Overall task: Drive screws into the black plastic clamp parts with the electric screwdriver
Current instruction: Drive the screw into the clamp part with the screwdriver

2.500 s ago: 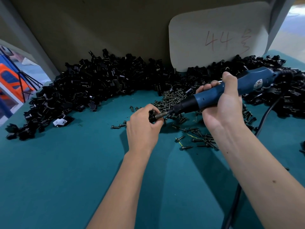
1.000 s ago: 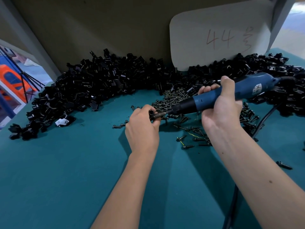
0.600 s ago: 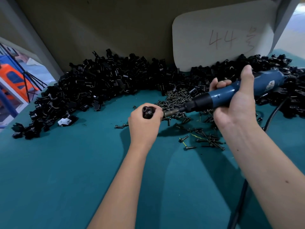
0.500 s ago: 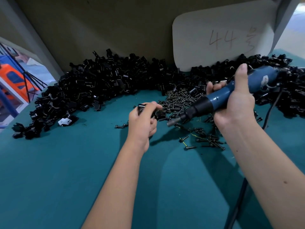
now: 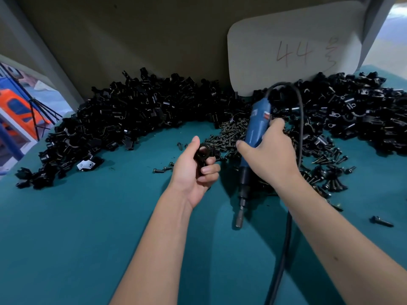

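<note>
Left hand (image 5: pixel 193 170) raised over the counter (image 5: pixel 88 227), palm turned up, thumb and curled fingers pinching a black plastic clamp part (image 5: pixel 203 154) with its round ring facing the camera. Whether a screw sits in it, cannot tell.

Right hand (image 5: pixel 268 159) wrapped round the blue body of the electric screwdriver (image 5: pixel 253 139), thumb laid across its near side. Held nearly upright, cord end up and away, black nose and metal bit (image 5: pixel 239 216) pointing down toward the teal surface, close above it or just touching; cannot tell which. Bit well apart from the held clamp part, lower and to its right. Black cord (image 5: pixel 297 119) looping up out of the tool's top, arching over the right hand, then running down along the right forearm toward the lower edge of the view.

Behind the hands, a long heap of black clamp parts (image 5: pixel 132 115) curving along the back of the counter from far left to far right. A scatter of dark screws (image 5: pixel 231 130) between that heap and the hands, spreading rightward past the right wrist; one lone screw (image 5: pixel 381 221) lying off to the right. A single clamp part with a pale metal plate (image 5: pixel 86 165) at the heap's near left edge.

Against the back wall, a pale rounded card (image 5: pixel 286 36) marked "44" by hand.
</note>
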`<state>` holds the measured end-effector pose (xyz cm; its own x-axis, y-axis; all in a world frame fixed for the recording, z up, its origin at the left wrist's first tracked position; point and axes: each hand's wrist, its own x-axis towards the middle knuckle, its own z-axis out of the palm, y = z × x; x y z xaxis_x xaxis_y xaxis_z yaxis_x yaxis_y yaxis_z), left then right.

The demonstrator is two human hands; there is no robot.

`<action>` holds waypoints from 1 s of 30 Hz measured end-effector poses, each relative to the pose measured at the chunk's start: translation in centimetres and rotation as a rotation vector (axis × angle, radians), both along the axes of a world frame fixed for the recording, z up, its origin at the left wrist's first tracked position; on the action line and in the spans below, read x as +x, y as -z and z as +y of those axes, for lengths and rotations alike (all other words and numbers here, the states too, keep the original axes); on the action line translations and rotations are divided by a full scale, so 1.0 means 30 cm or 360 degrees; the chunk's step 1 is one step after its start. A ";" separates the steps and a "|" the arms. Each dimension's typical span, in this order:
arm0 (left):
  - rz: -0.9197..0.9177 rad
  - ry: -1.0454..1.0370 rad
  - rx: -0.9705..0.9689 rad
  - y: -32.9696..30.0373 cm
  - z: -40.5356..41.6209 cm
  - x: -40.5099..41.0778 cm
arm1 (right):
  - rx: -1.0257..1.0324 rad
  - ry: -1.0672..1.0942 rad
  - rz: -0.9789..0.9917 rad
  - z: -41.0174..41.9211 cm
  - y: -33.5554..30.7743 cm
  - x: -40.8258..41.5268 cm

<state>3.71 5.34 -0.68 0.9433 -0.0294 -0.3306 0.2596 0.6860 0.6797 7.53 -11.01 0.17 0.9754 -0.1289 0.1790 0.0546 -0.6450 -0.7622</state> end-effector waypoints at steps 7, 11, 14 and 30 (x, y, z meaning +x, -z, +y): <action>-0.0147 0.0014 0.0303 -0.008 -0.025 0.001 | -0.0353 0.0016 -0.0164 0.010 0.000 -0.009; -0.0359 0.0102 0.0525 -0.040 -0.066 -0.013 | -0.0160 -0.0408 -0.0280 -0.024 -0.092 -0.012; -0.0513 0.0090 0.0611 -0.077 -0.125 -0.039 | -0.0205 -0.0716 -0.0082 -0.068 -0.165 -0.026; -0.0817 0.0941 0.1572 -0.050 -0.760 -0.025 | -0.0721 -0.0205 0.0387 -0.739 -0.256 -0.111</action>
